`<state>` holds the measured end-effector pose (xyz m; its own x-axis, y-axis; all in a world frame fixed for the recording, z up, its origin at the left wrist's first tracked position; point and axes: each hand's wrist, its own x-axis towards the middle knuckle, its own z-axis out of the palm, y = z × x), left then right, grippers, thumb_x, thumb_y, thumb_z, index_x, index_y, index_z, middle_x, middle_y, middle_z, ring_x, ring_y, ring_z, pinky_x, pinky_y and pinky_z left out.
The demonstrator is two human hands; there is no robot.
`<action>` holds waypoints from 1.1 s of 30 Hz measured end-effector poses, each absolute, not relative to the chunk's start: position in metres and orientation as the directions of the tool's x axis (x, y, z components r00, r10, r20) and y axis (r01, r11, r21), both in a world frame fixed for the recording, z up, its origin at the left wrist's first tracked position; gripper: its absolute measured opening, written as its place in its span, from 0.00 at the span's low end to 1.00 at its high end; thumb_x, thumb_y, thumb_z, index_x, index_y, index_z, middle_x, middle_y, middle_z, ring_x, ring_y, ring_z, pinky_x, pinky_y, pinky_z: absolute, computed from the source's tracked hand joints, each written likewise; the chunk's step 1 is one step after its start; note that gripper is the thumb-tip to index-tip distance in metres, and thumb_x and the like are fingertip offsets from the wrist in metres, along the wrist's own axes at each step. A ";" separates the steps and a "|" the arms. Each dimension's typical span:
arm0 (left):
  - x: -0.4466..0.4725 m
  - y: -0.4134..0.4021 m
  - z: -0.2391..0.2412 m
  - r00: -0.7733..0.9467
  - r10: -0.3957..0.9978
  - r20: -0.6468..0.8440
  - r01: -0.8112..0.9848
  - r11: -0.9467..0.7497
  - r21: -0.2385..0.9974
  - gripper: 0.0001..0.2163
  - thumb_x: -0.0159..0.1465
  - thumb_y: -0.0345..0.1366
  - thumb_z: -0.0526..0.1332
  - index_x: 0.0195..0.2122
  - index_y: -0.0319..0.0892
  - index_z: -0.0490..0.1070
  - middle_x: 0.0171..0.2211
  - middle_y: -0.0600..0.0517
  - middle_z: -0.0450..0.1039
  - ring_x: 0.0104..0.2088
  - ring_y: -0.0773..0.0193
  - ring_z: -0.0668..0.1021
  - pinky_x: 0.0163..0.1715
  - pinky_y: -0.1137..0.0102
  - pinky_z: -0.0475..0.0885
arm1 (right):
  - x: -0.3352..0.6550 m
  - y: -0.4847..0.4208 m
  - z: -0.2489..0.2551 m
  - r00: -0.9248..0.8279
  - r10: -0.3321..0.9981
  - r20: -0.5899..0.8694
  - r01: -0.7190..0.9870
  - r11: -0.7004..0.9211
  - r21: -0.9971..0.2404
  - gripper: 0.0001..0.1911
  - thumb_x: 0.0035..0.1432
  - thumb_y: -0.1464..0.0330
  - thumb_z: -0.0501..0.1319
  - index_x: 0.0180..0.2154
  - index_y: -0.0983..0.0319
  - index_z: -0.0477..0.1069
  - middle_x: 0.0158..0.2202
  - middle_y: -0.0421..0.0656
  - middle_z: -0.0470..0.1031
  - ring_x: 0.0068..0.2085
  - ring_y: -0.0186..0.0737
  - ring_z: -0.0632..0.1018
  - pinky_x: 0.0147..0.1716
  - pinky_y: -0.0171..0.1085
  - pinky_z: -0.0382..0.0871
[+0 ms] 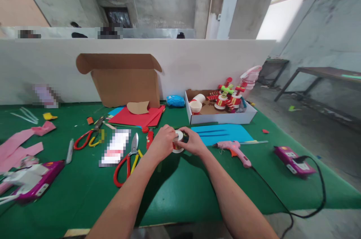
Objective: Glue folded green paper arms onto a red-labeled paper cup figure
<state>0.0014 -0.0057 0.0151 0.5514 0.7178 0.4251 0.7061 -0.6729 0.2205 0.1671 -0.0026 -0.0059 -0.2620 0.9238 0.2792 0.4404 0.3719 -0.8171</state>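
Observation:
Near the middle of the green table, my left hand [164,141] is closed on the side of a small paper cup [178,149] with a pale round end and red print. From the other side, my right hand [195,142] grips a small dark round piece [185,137] against the cup. What that piece is, I cannot make out, and fingers hide much of the cup. A red-handled cutter [149,139] lies just left of my left hand. To the right of my right hand is a pink hot glue gun [234,149] on its side.
Scissors [131,158] with red and yellow handles lie left of my forearm. Behind are red sheets [135,118], blue foam [225,133] and a white box [222,119] with cups and finished figures. Purple power strips [293,161] and cables sit at both sides.

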 end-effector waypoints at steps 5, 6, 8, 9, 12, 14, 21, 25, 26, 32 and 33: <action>0.002 -0.007 0.018 0.547 0.730 0.410 0.724 -0.658 0.205 0.13 0.55 0.19 0.54 0.32 0.39 0.75 0.33 0.46 0.73 0.37 0.58 0.69 0.38 0.64 0.69 | 0.167 -0.003 -0.006 -0.261 0.926 0.274 0.433 0.366 -0.824 0.17 0.45 0.70 0.66 0.40 0.62 0.70 0.38 0.42 0.75 0.39 0.40 0.75 0.41 0.38 0.67; 0.002 -0.008 0.018 0.547 0.731 0.408 0.726 -0.657 0.203 0.13 0.55 0.19 0.54 0.32 0.39 0.75 0.33 0.46 0.73 0.37 0.58 0.69 0.39 0.63 0.69 | 0.167 -0.003 -0.005 -0.259 0.926 0.274 0.434 0.366 -0.823 0.17 0.44 0.70 0.66 0.40 0.62 0.70 0.38 0.42 0.75 0.39 0.40 0.75 0.41 0.38 0.67; 0.003 -0.008 0.018 0.549 0.733 0.401 0.728 -0.655 0.201 0.13 0.55 0.19 0.54 0.32 0.38 0.75 0.33 0.46 0.73 0.38 0.57 0.69 0.39 0.63 0.69 | 0.168 -0.003 -0.006 -0.257 0.925 0.279 0.434 0.369 -0.822 0.17 0.44 0.71 0.66 0.40 0.62 0.70 0.39 0.42 0.75 0.40 0.40 0.75 0.41 0.38 0.67; 0.003 -0.008 0.018 0.550 0.734 0.399 0.728 -0.655 0.200 0.13 0.55 0.19 0.54 0.32 0.38 0.75 0.33 0.46 0.73 0.38 0.57 0.69 0.39 0.63 0.69 | 0.168 -0.003 -0.006 -0.258 0.924 0.282 0.432 0.372 -0.822 0.17 0.44 0.71 0.66 0.40 0.62 0.70 0.39 0.42 0.75 0.40 0.40 0.75 0.41 0.38 0.67; 0.002 -0.007 0.018 0.551 0.734 0.397 0.729 -0.655 0.200 0.12 0.55 0.19 0.54 0.32 0.38 0.75 0.33 0.46 0.73 0.38 0.57 0.69 0.39 0.63 0.69 | 0.168 -0.002 -0.007 -0.263 0.921 0.287 0.429 0.378 -0.820 0.17 0.45 0.71 0.66 0.40 0.62 0.70 0.39 0.42 0.75 0.40 0.40 0.75 0.41 0.38 0.67; 0.003 -0.007 0.019 0.549 0.736 0.396 0.728 -0.654 0.205 0.12 0.55 0.19 0.54 0.32 0.39 0.75 0.33 0.46 0.73 0.38 0.57 0.69 0.40 0.63 0.69 | 0.167 -0.002 -0.007 -0.264 0.922 0.285 0.430 0.377 -0.821 0.17 0.45 0.70 0.66 0.40 0.62 0.70 0.39 0.42 0.75 0.40 0.40 0.75 0.41 0.38 0.67; 0.003 -0.008 0.021 0.549 0.749 0.370 0.737 -0.643 0.209 0.12 0.56 0.20 0.54 0.31 0.38 0.75 0.33 0.46 0.73 0.38 0.57 0.69 0.39 0.63 0.69 | 0.167 -0.002 -0.007 -0.262 0.925 0.275 0.426 0.367 -0.827 0.18 0.44 0.71 0.66 0.40 0.61 0.70 0.39 0.42 0.75 0.40 0.40 0.75 0.41 0.38 0.67; 0.004 -0.008 0.021 0.543 0.747 0.382 0.737 -0.643 0.208 0.12 0.55 0.19 0.54 0.32 0.39 0.75 0.33 0.46 0.73 0.38 0.57 0.69 0.39 0.63 0.69 | 0.167 -0.002 -0.007 -0.257 0.927 0.274 0.429 0.364 -0.827 0.18 0.44 0.70 0.66 0.40 0.62 0.70 0.39 0.42 0.75 0.40 0.40 0.75 0.41 0.38 0.67; 0.003 -0.008 0.021 0.542 0.747 0.385 0.736 -0.643 0.211 0.13 0.55 0.19 0.53 0.32 0.39 0.75 0.33 0.46 0.73 0.38 0.57 0.69 0.39 0.63 0.69 | 0.167 -0.002 -0.007 -0.255 0.927 0.274 0.432 0.363 -0.826 0.18 0.43 0.70 0.66 0.40 0.62 0.70 0.39 0.42 0.75 0.39 0.40 0.75 0.41 0.38 0.67; 0.003 -0.007 0.020 0.547 0.743 0.387 0.732 -0.648 0.211 0.12 0.55 0.19 0.54 0.32 0.38 0.75 0.33 0.46 0.73 0.38 0.57 0.69 0.39 0.63 0.69 | 0.167 -0.002 -0.007 -0.259 0.926 0.274 0.433 0.365 -0.824 0.18 0.44 0.70 0.66 0.40 0.61 0.70 0.38 0.41 0.75 0.39 0.39 0.75 0.40 0.38 0.67; 0.003 -0.007 0.020 0.544 0.743 0.390 0.733 -0.647 0.210 0.12 0.55 0.20 0.54 0.32 0.38 0.75 0.33 0.46 0.73 0.38 0.57 0.69 0.39 0.63 0.69 | 0.167 -0.002 -0.007 -0.260 0.925 0.277 0.434 0.368 -0.822 0.18 0.44 0.70 0.66 0.40 0.61 0.70 0.38 0.41 0.75 0.39 0.39 0.75 0.40 0.38 0.67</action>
